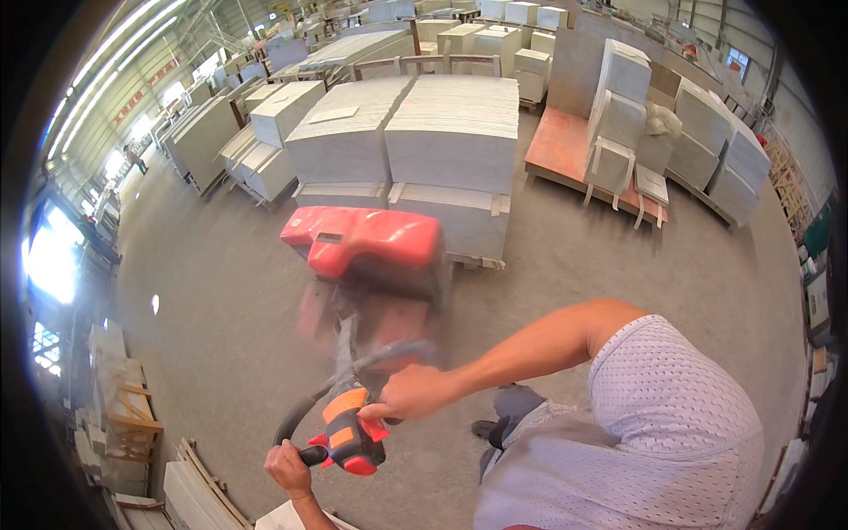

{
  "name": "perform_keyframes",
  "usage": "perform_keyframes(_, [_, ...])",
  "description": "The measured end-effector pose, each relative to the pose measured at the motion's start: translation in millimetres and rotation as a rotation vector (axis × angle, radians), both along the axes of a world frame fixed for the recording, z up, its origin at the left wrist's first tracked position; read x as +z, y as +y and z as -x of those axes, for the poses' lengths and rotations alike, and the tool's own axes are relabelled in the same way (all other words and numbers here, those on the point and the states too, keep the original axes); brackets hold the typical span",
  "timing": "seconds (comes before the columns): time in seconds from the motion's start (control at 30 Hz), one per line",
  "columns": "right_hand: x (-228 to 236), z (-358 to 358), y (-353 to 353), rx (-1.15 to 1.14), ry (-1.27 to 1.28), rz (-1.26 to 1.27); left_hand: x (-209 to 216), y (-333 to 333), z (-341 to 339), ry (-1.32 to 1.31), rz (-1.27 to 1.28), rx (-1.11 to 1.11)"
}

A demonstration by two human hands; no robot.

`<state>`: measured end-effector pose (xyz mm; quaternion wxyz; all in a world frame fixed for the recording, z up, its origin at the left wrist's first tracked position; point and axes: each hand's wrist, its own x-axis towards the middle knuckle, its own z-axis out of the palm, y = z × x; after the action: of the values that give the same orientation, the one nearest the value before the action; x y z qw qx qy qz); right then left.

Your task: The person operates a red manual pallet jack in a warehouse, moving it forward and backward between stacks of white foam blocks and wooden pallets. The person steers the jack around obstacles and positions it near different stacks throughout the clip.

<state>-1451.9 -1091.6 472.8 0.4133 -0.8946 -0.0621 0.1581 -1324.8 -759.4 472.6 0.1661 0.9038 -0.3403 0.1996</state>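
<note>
Head view: fingers of the left hand (287, 466) are curling tight around the black loop handle (305, 415) of a red pallet truck (367, 243), while the right hand (413, 393) is gripping the same loop beside its orange-and-red control head (352, 435). Beyond the blurred tiller, the truck is sitting against a pallet of stacked grey slabs (442, 141) on the concrete floor (221, 300).

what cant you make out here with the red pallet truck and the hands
- Head view: the red electric pallet truck has a motion-blurred lower body and tiller shaft, so details there are lost.
- Its forks are hidden under the stacked grey stone slabs.
- Right hand covers its side of the black loop handle.
- Left hand sits near the bottom edge; its forearm is cut off.
- The far figure is too small to make out.
</note>
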Motion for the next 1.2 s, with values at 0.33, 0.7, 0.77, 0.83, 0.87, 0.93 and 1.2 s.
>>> perform_keyframes(0.33, [-72,-47,34,-0.041,-0.019,0.02,-59,22,-46,0.002,0.039,-0.02])
perform_keyframes(0.7, [-76,-94,-1,-0.121,0.017,0.061,-108,-24,-137,0.082,0.109,-0.185])
perform_keyframes(0.77, [-30,-54,-14,-0.122,0.041,0.023,-67,-39,-100,0.103,0.105,-0.194])
perform_keyframes(0.83, [12,-17,-33,-0.11,0.111,0.023,-36,-51,-67,0.158,0.106,-0.179])
perform_keyframes(0.87, [24,-12,-39,-0.107,0.157,0.014,-29,-56,-64,0.149,0.109,-0.224])
perform_keyframes(0.93, [24,-27,-46,-0.113,0.142,-0.001,-32,-63,-81,0.16,0.122,-0.279])
perform_keyframes(1.2, [-59,9,-168,-0.108,0.105,-0.007,-85,-192,-91,0.253,0.069,-0.265])
